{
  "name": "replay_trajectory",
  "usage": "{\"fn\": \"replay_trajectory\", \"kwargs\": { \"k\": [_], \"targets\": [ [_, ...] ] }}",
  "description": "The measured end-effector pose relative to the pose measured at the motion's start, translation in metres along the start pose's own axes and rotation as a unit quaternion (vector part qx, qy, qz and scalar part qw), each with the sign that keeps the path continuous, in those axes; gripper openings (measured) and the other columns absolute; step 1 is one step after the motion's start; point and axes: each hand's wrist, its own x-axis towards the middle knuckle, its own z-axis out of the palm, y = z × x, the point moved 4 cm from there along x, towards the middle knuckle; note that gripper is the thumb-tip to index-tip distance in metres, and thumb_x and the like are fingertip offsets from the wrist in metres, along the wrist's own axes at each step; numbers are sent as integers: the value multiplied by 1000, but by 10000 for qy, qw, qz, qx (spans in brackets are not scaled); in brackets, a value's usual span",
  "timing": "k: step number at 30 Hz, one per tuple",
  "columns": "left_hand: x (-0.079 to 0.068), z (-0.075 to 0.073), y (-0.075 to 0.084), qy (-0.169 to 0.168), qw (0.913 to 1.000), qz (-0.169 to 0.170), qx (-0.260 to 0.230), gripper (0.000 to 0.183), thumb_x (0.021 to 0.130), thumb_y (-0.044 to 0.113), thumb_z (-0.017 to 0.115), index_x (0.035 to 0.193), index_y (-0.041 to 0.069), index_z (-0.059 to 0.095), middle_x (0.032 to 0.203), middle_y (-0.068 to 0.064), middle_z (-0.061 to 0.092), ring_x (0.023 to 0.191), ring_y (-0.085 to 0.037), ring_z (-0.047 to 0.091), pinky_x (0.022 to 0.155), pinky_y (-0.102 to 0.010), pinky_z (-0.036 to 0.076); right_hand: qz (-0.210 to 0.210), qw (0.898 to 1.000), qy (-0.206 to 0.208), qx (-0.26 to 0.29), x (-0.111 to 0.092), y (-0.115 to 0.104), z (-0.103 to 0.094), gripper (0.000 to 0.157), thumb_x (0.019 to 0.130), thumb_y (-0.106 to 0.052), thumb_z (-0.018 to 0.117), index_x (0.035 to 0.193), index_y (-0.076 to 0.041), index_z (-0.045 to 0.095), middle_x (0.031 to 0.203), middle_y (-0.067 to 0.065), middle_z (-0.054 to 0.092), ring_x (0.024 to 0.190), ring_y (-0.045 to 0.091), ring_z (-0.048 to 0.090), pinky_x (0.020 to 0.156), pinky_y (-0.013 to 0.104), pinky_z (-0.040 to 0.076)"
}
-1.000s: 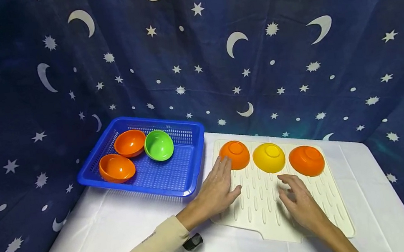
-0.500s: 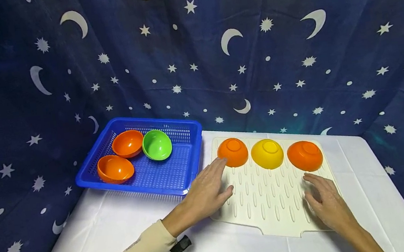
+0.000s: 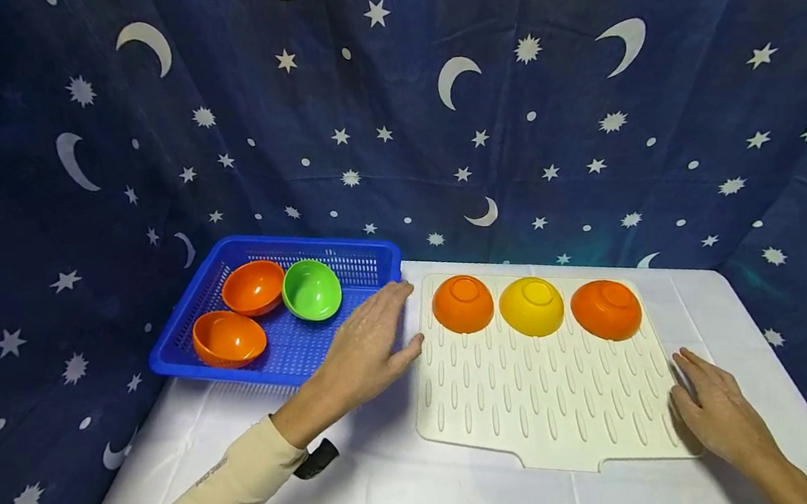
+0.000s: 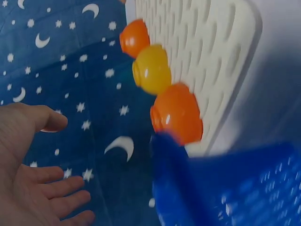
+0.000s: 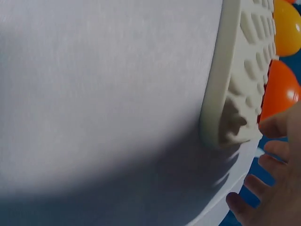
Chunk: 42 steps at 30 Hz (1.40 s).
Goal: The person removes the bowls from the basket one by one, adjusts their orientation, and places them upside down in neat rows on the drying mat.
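My left hand (image 3: 364, 348) hovers over the near right corner of the blue basket (image 3: 237, 372), fingers extended and holding nothing. In the basket two orange bowls (image 3: 253, 288) and a green bowl (image 3: 312, 290) lie with their hollows showing. On the cream ridged drying mat (image 3: 535, 404), an orange bowl (image 3: 462, 304), a yellow bowl (image 3: 531, 307) and another orange bowl (image 3: 605, 310) stand upside down in a row along the far edge. Beside the mat's right edge, my right hand (image 3: 721, 410) has loosely bent fingers with nothing in them.
A white cloth (image 3: 419, 502) covers the table under basket and mat. Behind and to both sides hangs a dark blue curtain (image 3: 385, 103) with moons and stars. A black strap (image 3: 316, 459) shows below the left sleeve (image 3: 214, 494).
My left hand has moved left, off the mat to the basket's corner. My right hand has slid right, from over the mat to beyond its right edge. The bowls stay put.
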Motion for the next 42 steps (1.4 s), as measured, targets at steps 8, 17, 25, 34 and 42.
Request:
{"fn": "replay_trajectory", "kwargs": {
  "k": [8,17,25,34,42],
  "targets": [
    [26,-46,-40,379,9943,-750,-658,60,96,30,67,147,5,49,146,-13,52,134,-31,49,111,-49,38,-35,9987,-474,161,-5,17,5,55,107,-15,41,150,17,27,155,37,24,143,59,12,113,69,6],
    [42,-60,-104,-28,9723,-1295,-1945,58,96,20,70,147,3,48,148,-15,52,135,-33,46,110,-54,36,-206,9986,-470,154,-9,20,8,52,108,-15,36,150,15,29,150,39,31,140,60,20,113,69,11],
    [50,-57,-152,-1320,9623,-1791,-1563,75,84,14,83,148,2,47,151,-23,43,138,-44,39,111,-63,30,-188,9963,-840,63,-3,21,8,55,109,-19,34,154,10,24,152,38,28,140,61,18,108,74,15],
    [52,-40,-183,-2581,9425,-2120,-119,105,72,20,93,154,-4,32,151,-34,33,136,-51,36,111,-62,31,-482,9939,-976,-165,-5,20,8,53,109,-15,36,155,9,26,155,36,26,138,62,19,105,75,18],
    [48,-27,-189,-3077,9272,-2055,581,115,65,26,96,152,-8,29,147,-37,33,135,-54,36,110,-60,34,-577,9927,-1046,-146,-2,16,4,50,107,-10,41,151,12,31,152,39,28,134,64,23,103,75,21]
  ]
}}
